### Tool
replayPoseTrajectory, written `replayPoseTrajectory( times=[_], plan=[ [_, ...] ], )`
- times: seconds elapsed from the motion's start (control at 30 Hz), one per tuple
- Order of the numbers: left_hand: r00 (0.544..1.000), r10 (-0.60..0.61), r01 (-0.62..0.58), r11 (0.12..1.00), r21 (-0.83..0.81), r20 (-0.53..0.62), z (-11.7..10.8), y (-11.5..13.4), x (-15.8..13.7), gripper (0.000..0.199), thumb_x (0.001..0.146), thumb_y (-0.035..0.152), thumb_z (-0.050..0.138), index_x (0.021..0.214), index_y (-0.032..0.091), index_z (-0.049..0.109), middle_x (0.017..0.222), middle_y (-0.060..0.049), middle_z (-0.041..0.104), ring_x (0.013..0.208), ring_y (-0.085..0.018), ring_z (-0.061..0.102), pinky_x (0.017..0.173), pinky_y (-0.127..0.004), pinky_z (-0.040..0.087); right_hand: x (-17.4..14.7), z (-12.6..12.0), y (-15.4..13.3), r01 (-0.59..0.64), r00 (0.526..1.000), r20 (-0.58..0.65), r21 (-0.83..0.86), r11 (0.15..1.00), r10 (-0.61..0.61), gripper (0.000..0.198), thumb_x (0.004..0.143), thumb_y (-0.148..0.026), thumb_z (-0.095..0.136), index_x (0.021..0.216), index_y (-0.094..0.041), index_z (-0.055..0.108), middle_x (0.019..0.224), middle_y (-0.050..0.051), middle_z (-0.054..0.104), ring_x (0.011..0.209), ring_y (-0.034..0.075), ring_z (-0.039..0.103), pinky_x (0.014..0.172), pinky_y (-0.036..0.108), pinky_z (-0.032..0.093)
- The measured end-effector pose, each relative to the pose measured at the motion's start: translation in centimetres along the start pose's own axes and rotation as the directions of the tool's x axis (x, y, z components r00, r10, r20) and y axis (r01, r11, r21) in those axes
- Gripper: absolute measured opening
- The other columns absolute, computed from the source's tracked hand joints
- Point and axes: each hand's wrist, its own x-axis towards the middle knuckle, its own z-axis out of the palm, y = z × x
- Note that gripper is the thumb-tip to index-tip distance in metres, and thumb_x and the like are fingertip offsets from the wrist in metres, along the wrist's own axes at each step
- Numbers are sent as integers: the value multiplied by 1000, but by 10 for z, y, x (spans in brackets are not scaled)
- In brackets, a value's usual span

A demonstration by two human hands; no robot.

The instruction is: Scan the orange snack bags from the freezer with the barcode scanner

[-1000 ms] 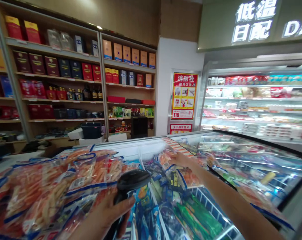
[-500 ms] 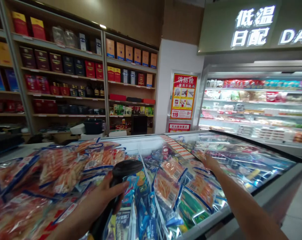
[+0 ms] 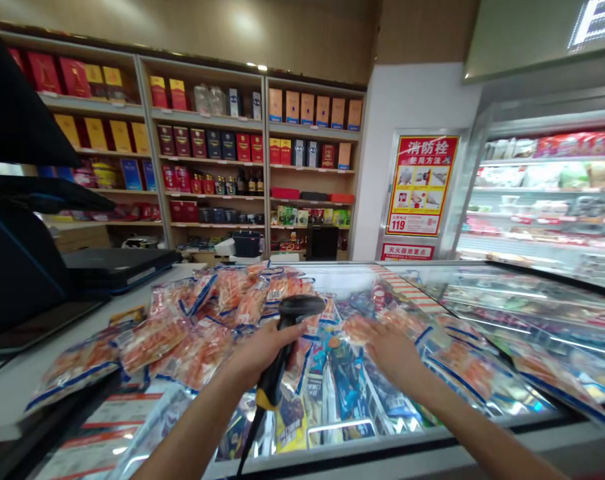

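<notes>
My left hand (image 3: 267, 353) is wrapped round the handle of a black-and-yellow barcode scanner (image 3: 282, 360), its cable hanging toward me. The scanner's head is up, over the freezer. To its right, my right hand (image 3: 392, 350) has its fingers on a blurred orange food packet (image 3: 355, 328), which sticks out past the fingertips. Similar clear packets with blue edges (image 3: 202, 347) are heaped left of the scanner. Another packet (image 3: 462, 367) lies right of my right hand, with more around it. Blue bags (image 3: 345, 380) lie below, between my hands.
The chest freezer's front rim (image 3: 397, 440) runs along the near side, and its glass lid (image 3: 522, 307) spreads right. Dark checkout equipment (image 3: 27, 260) stands at the left. Shelves of boxes (image 3: 212, 157) line the back, beside a red fire-hydrant sign (image 3: 417, 187) and a lit display fridge (image 3: 542, 193).
The view has turned left, showing the equipment and more of the heap. My right hand has come left, closer to the scanner, with an orange packet at its fingertips. My left hand keeps the scanner.
</notes>
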Motion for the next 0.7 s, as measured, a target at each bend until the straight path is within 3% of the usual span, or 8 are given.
replayPoseTrajectory(
  times=[0.1, 0.27, 0.53, 0.63, 0.7],
  plan=[
    [1000, -23, 23, 999, -22, -6, -5, -4, 0, 30, 61, 42, 56, 56, 15, 44, 43, 4, 48, 35, -7, 43, 38, -20, 34, -8, 17, -24, 52, 999, -8, -78, 996, -53, 49, 74, -49, 34, 115, -23, 45, 127, 7, 36, 115, 30, 27, 91, 51, 17],
    [996, 20, -18, 999, -27, 86, -5, -7, -2, 33, 63, 44, 53, 53, 14, 46, 40, 3, 48, 35, -7, 43, 38, -20, 33, -1, 46, -6, 58, 998, 34, -130, 990, -54, 64, 72, -53, 36, 126, -21, 26, 134, 7, 22, 121, 29, 12, 94, 51, 4],
    [997, 18, -16, 999, -37, 69, -7, -2, -8, 33, 61, 46, 55, 54, 15, 45, 40, 3, 48, 35, -7, 43, 38, -19, 32, 16, 43, 29, -72, 985, 145, -141, 987, 93, 64, 71, -47, 39, 128, -26, 19, 135, 7, 18, 121, 28, 11, 92, 50, 10],
    [997, 22, -19, 999, -40, 74, -7, -1, -10, 34, 60, 47, 55, 54, 15, 45, 41, 4, 48, 35, -7, 43, 38, -19, 32, 16, 44, 28, -41, 970, 232, -131, 991, 70, 77, 63, -33, 51, 129, -23, 12, 134, 8, 20, 120, 28, 15, 92, 46, 16],
    [997, 24, -23, 999, -23, 75, -7, 1, -12, 34, 60, 47, 55, 52, 15, 44, 39, 4, 47, 34, -7, 42, 38, -19, 32, 15, 43, 30, -21, 974, 219, -130, 991, 49, 77, 62, -20, 50, 129, -23, 13, 132, 8, 25, 120, 25, 19, 92, 41, 20]
  ],
)
